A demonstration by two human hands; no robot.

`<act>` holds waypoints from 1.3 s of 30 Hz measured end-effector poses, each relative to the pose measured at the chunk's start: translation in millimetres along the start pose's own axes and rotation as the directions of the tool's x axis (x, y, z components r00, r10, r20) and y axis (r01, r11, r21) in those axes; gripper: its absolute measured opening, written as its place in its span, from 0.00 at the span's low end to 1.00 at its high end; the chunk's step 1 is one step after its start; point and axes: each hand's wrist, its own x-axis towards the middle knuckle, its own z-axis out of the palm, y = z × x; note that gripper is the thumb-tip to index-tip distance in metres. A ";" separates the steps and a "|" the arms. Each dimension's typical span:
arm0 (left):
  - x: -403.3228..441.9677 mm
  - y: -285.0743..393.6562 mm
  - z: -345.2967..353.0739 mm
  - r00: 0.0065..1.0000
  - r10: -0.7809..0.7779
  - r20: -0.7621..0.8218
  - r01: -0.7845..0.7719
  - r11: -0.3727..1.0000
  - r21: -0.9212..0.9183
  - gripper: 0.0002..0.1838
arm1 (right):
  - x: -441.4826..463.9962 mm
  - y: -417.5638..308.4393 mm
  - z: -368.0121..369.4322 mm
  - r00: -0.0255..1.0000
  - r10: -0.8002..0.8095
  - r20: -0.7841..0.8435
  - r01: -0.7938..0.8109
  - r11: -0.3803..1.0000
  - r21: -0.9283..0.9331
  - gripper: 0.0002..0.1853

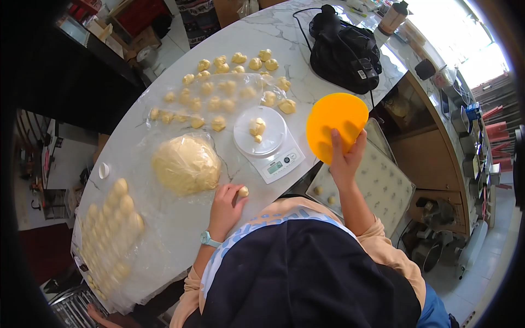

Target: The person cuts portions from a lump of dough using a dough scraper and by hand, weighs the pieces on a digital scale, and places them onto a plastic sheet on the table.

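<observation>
My right hand (346, 158) grips a yellow-orange plastic dough scraper (332, 112), raised over the table edge right of the scale. At the front edge of the table, my left hand (223, 210) is closed, with a small piece of dough (243, 191) between thumb and fingers. A white digital kitchen scale (281, 164) stands between my hands, small dough bits (257, 126) resting on its round plate. Left of it, a large mound of dough (186, 163) lies partly under clear plastic film. The digits on the scale's display are too small to read.
Several dough lumps (239, 58) lie at the back, some under plastic film (229, 93). Rows of dough balls (112, 218) sit under film at left, near a small white cup (104, 170). A black bag (347, 54) and a tray (377, 191) are at right. Another person's hand (94, 312) shows lower left.
</observation>
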 end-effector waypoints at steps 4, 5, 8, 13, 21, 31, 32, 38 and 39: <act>0.5 3.3 3.9 0.994 -0.059 -0.090 0.047 0.991 -0.124 0.14 | 1.2 2.5 8.6 0.999 -0.047 0.009 0.047 0.999 -0.008 0.15; 3.5 10.2 4.9 0.989 -0.040 -0.146 0.021 0.991 -0.128 0.14 | 0.6 2.2 10.7 0.999 -0.052 0.011 0.053 0.999 -0.009 0.15; 6.0 20.7 9.8 0.979 -0.141 -0.150 0.126 0.987 -0.101 0.14 | -0.5 0.0 11.8 0.994 -0.102 0.045 0.105 0.992 -0.076 0.15; 19.4 7.7 3.9 0.991 -0.126 0.040 0.129 0.988 -0.085 0.16 | 1.7 -4.5 13.6 0.998 -0.018 0.059 0.016 0.999 0.042 0.16; 132.2 19.0 10.1 0.978 0.197 -0.071 -0.203 0.976 -0.083 0.15 | 5.7 -6.5 23.3 0.998 -0.036 0.059 0.036 0.999 0.010 0.16; 244.2 -6.6 -129.6 0.988 -0.066 -0.142 0.025 0.962 -0.273 0.09 | 38.9 16.2 -7.7 0.967 0.127 -0.223 -0.116 0.991 0.059 0.18; 270.2 -33.3 -133.9 0.961 -0.149 -0.233 0.093 0.968 -0.233 0.10 | 41.6 20.3 -5.2 0.966 0.125 -0.228 -0.115 0.992 0.056 0.18; 355.0 -218.2 -64.3 0.898 -0.160 -0.410 0.175 0.985 -0.001 0.13 | 49.8 35.6 10.3 0.959 0.132 -0.250 -0.128 0.991 0.031 0.18; 359.5 -241.9 -54.4 0.930 -0.169 -0.326 0.180 0.984 0.003 0.13 | 50.7 36.1 11.2 0.963 0.126 -0.240 -0.122 0.992 0.031 0.18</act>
